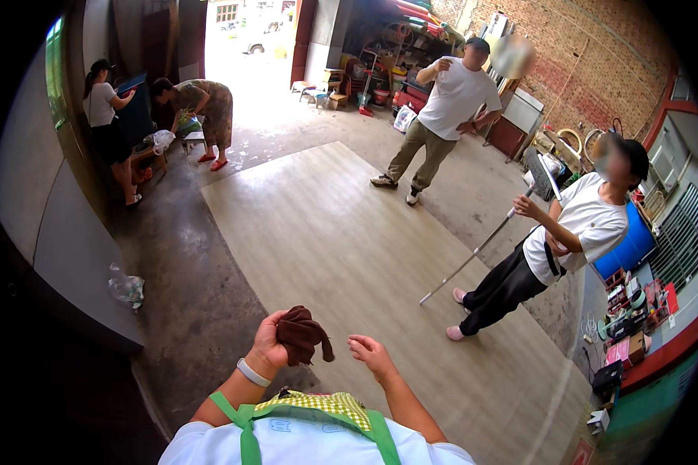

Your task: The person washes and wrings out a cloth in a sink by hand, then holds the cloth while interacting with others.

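the left hand (pixel 268 341) already pinched the brown cloth (pixel 301 335) above the left edge of the mat (pixel 310 225), the right hand (pixel 374 356) had fingers curled, seemingly empty, and unfolding seemed not yet done.

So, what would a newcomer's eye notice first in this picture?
Probably the bright doorway at the top, above a pale floor sheet stretching across the middle. At lower centre, the wearer's left hand holds a bunched dark brown cloth. At right, a standing person holds a long-handled mop or broom aslant.
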Tool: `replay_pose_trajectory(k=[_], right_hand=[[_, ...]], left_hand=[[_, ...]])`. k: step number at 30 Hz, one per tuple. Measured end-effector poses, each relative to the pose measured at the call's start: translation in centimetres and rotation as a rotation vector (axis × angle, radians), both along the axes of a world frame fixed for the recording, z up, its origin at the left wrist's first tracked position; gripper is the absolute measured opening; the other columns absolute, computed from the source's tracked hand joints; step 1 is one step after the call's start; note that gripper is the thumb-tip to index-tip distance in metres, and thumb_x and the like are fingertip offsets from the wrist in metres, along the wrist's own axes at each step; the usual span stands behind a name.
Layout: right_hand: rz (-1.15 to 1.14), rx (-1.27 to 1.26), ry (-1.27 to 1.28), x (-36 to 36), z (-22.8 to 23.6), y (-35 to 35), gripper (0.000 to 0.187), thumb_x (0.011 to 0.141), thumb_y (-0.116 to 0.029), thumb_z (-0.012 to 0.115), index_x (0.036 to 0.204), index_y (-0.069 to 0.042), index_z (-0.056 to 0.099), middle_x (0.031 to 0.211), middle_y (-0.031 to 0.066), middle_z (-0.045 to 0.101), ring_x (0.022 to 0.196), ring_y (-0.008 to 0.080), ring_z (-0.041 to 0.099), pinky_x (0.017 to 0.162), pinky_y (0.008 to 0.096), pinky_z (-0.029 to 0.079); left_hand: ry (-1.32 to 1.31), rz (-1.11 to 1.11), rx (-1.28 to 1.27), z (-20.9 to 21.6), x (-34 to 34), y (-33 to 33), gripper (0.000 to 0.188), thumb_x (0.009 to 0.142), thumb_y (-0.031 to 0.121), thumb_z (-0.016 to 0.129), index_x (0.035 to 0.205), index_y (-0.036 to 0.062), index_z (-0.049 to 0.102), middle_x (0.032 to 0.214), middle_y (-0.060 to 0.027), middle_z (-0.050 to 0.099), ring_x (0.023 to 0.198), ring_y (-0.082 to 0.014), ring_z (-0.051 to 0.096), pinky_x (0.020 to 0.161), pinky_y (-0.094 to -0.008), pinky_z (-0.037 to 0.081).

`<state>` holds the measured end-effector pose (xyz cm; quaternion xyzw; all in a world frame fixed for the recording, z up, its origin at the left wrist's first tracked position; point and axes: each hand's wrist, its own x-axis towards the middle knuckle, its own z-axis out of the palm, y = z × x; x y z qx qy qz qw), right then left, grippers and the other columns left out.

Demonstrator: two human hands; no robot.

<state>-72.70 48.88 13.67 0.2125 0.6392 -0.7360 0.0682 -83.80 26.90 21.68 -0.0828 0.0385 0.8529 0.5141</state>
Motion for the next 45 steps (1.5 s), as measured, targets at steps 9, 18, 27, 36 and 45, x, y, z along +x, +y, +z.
replay_pose_trajectory(k=[9,18,27,36,45], right_hand=[[0.243,-0.815,0.358,-0.7,6.6,-4.9,0.061,0.081,-0.041,0.056,0.126,-0.007,0.034,0.116,0.0079,0.05,0.103,0.018,0.052,0.085,0.0314,0.044],[-0.12,-0.993,0.252,0.5,10.3,-7.7,0.035,0.083,-0.036,0.05,0.1,-0.005,0.054,0.093,0.0091,0.06,0.085,0.0203,0.059,0.075,0.0312,0.049],[-0.141,-1.021,0.127,-0.3,6.9,-5.9,0.038,0.08,-0.031,0.056,0.106,-0.004,0.051,0.099,0.0103,0.057,0.09,0.0207,0.056,0.083,0.0321,0.046],[-0.119,-1.037,0.059,-0.7,6.5,-5.5,0.037,0.079,-0.031,0.055,0.104,-0.004,0.052,0.098,0.0104,0.058,0.09,0.0212,0.057,0.082,0.0326,0.046],[-0.082,-1.042,0.088,-1.2,6.7,-5.5,0.04,0.08,-0.031,0.05,0.105,-0.001,0.053,0.103,0.0143,0.058,0.095,0.0248,0.056,0.087,0.036,0.044]], left_hand=[[-0.05,-0.136,0.164,1.4,3.9,4.8,0.031,0.087,0.021,0.036,0.1,-0.0001,0.055,0.098,-0.0168,0.059,0.092,-0.0285,0.058,0.085,-0.0407,0.046],[0.0,-0.037,-0.076,-1.2,5.0,5.9,0.027,0.087,0.023,0.039,0.094,0.004,0.057,0.093,-0.0089,0.061,0.087,-0.0211,0.059,0.082,-0.0344,0.047],[-0.018,-0.034,-0.136,-0.8,5.6,6.5,0.026,0.087,0.024,0.038,0.09,0.0063,0.057,0.09,-0.0081,0.061,0.084,-0.0207,0.059,0.08,-0.0339,0.048],[-0.001,-0.01,-0.253,-0.6,5.5,6.7,0.024,0.086,0.025,0.039,0.087,0.0082,0.057,0.087,-0.0064,0.061,0.081,-0.0191,0.059,0.078,-0.0332,0.048],[0.071,0.006,-0.28,-0.8,5.2,6.6,0.025,0.087,0.028,0.038,0.09,0.0094,0.055,0.09,-0.0055,0.06,0.085,-0.0181,0.058,0.08,-0.033,0.048]])
